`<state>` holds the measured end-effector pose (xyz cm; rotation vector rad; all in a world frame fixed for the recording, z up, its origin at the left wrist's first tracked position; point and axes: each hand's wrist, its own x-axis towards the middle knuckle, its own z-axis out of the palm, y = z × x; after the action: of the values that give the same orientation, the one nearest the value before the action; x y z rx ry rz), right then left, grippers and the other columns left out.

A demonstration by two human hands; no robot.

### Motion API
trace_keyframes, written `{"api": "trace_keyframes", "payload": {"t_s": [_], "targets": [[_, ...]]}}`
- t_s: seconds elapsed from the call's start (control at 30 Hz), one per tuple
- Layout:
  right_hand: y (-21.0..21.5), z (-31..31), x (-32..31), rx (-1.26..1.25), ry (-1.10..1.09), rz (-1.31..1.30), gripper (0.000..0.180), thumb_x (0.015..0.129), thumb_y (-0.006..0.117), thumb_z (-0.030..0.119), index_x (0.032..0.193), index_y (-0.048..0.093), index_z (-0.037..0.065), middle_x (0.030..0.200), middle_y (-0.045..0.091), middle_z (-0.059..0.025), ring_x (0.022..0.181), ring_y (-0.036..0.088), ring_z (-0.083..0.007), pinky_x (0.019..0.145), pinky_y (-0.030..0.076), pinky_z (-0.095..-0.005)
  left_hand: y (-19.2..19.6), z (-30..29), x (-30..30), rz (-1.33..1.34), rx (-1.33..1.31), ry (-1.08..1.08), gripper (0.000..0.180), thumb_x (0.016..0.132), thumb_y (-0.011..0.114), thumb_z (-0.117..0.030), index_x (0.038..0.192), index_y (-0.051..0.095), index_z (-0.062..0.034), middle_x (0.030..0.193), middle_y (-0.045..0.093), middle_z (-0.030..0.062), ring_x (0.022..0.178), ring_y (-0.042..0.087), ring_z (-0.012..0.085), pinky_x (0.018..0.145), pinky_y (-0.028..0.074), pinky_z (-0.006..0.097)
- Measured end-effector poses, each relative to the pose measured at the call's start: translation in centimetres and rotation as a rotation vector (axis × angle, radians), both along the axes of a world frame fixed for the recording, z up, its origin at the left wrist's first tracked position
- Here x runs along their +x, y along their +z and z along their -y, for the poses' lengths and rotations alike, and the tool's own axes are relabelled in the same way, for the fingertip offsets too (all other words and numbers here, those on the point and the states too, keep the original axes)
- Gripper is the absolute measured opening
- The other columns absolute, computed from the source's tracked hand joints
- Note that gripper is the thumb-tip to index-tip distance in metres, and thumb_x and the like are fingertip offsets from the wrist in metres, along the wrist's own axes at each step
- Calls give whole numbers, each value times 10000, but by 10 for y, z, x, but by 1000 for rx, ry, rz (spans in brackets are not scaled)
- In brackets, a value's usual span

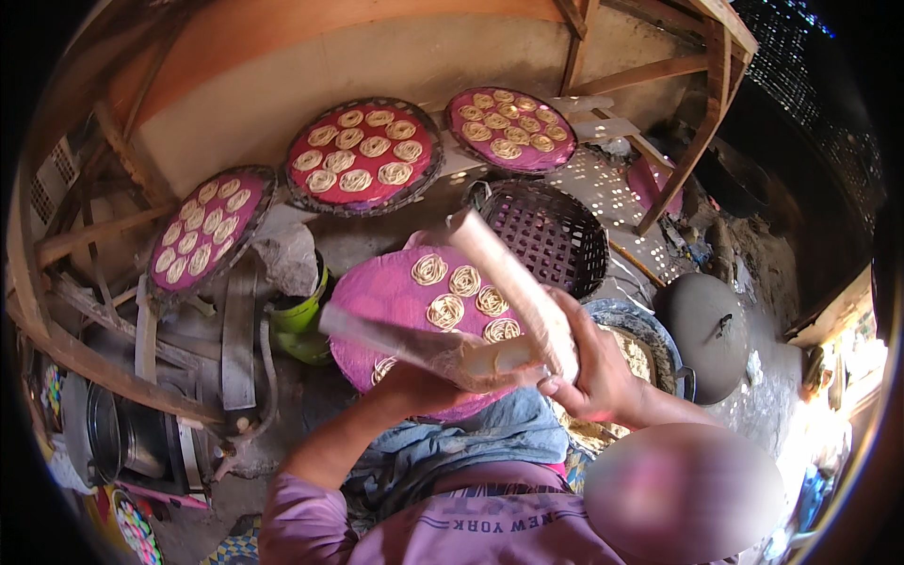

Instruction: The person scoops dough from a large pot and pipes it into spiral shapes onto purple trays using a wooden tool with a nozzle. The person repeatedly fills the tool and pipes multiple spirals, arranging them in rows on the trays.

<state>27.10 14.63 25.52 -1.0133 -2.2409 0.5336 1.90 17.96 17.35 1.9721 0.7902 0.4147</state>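
Observation:
A round tray covered in pink cloth (pixel 363 282) lies before me over my lap. Several pale coils of stranded dough (pixel 445 311) rest on it. Above the tray, my right hand (pixel 600 363) is closed round a pale, thick wooden-looking cylinder (pixel 513 282), tilted up and to the left. My left hand (pixel 414 391) grips a long, flat-looking brownish piece (pixel 391 344), smeared by motion, whose inner end meets the cylinder near my right fingers. The left fingers are partly hidden behind it. Both pieces look like parts of a wooden hand press, though I cannot be certain.
Three round trays of dough coils, one red (pixel 360 155), stand along the back wall. A dark woven basket (pixel 541 235) sits beyond my tray. To the right are a basin (pixel 664 353) of pale dough or flour and a dark lidded pot (pixel 702 334). A green bucket (pixel 301 330) stands left.

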Motion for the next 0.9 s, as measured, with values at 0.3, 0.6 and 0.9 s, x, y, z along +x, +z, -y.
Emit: {"api": "trace_keyframes", "payload": {"t_s": [0.3,0.6,0.9], "targets": [[-30,-3,-21,-929,106,-182,1014,838,562,661,1495,116,32,1332,467,-297,1214,521,-355,1014,432,-450,-29,22,12,124,-48,-147,523,860,691,-239,1299,497,-30,1300,505,157,1253,453,301,1063,342,431],[-22,-73,-6,-1639,574,-378,1105,804,373,820,1358,354,-136,1058,615,-244,937,642,-274,788,528,-372,95,-81,-87,1597,-458,-132,999,803,349,-824,1484,298,-95,1506,301,230,1347,368,414,1030,415,551],[-42,-137,-63,-1454,186,11,805,937,329,679,1352,373,-9,848,578,-116,685,601,-159,552,505,-311,-63,-173,-98,2013,-573,-135,577,869,542,-578,1072,527,-38,973,560,113,971,530,280,934,421,421]]}}
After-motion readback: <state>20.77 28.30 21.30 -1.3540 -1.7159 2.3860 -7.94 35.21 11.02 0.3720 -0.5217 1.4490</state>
